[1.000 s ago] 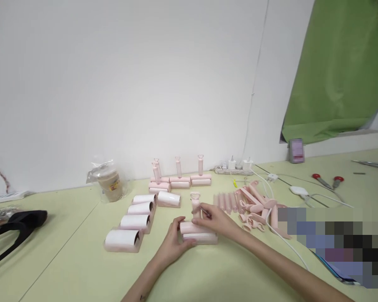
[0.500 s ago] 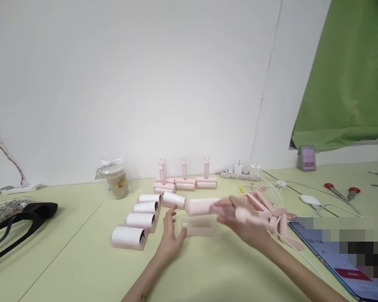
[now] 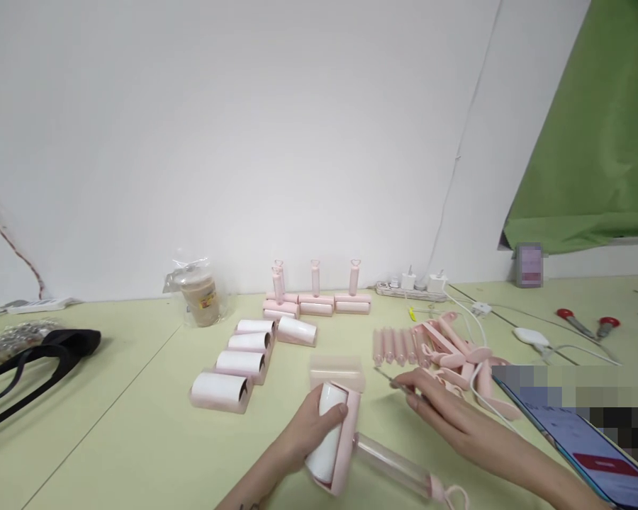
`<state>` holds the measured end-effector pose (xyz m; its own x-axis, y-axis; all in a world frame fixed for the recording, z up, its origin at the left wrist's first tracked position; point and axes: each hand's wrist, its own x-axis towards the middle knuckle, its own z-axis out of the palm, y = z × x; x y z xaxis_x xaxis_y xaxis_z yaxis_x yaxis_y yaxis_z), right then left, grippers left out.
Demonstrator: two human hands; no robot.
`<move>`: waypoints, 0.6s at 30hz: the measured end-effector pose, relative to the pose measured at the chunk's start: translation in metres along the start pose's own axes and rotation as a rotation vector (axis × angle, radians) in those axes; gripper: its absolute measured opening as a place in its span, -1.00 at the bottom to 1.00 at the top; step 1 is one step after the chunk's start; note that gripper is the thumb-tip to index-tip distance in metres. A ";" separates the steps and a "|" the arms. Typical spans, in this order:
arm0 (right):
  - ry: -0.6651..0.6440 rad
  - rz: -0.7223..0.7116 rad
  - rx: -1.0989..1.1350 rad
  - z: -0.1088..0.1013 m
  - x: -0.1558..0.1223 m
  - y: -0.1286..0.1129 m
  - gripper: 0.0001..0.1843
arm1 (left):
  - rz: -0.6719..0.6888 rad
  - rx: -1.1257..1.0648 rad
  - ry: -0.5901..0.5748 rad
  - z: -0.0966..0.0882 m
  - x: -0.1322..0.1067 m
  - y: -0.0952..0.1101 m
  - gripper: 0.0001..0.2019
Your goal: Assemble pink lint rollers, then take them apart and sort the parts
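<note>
My left hand (image 3: 309, 423) is closed around the head of a lint roller (image 3: 328, 439), its white paper roll set in a pink holder. The roller's clear pink handle (image 3: 393, 464) slants down to the right and ends in a pink loop. In my right hand (image 3: 441, 411) is a thin metal tool (image 3: 398, 384), its tip pointing up and left; its exact kind is unclear. A translucent pink cover (image 3: 336, 370) lies on the table just beyond my left hand.
Several lint roller heads (image 3: 220, 391) lie in a column on the left. Finished-looking rollers (image 3: 316, 303) stand upright by the wall. Clear tubes (image 3: 394, 346) and pink parts (image 3: 457, 350) are piled right, crossed by a white cable. A phone (image 3: 568, 439) and bagged cup (image 3: 199, 297) are nearby.
The lint roller, blurred near my right hand before, is now nearer me in my left hand. My right hand has moved off it, and a thin metal tool now shows there.
</note>
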<state>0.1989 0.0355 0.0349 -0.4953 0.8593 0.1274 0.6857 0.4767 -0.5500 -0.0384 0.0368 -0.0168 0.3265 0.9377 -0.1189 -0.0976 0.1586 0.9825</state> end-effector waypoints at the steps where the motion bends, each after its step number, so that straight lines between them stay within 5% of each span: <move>1: 0.003 -0.019 -0.002 0.003 0.001 -0.004 -0.71 | 0.034 0.070 0.042 0.001 0.000 0.000 -0.67; 5: 0.029 -0.093 -0.203 0.021 0.001 -0.024 -0.67 | 0.145 0.271 0.158 0.009 -0.001 0.004 -0.72; 12: 0.264 -0.246 -0.686 0.035 0.004 -0.030 -0.54 | 0.181 0.332 0.168 0.015 -0.003 0.007 -0.78; 18: 0.220 -0.254 -0.836 0.050 0.014 -0.035 -0.30 | 0.128 0.312 0.236 0.015 -0.003 0.003 -0.77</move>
<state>0.1409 0.0217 0.0151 -0.6307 0.6844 0.3658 0.7760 0.5625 0.2854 -0.0257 0.0300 -0.0109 0.1016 0.9947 0.0134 0.1778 -0.0314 0.9836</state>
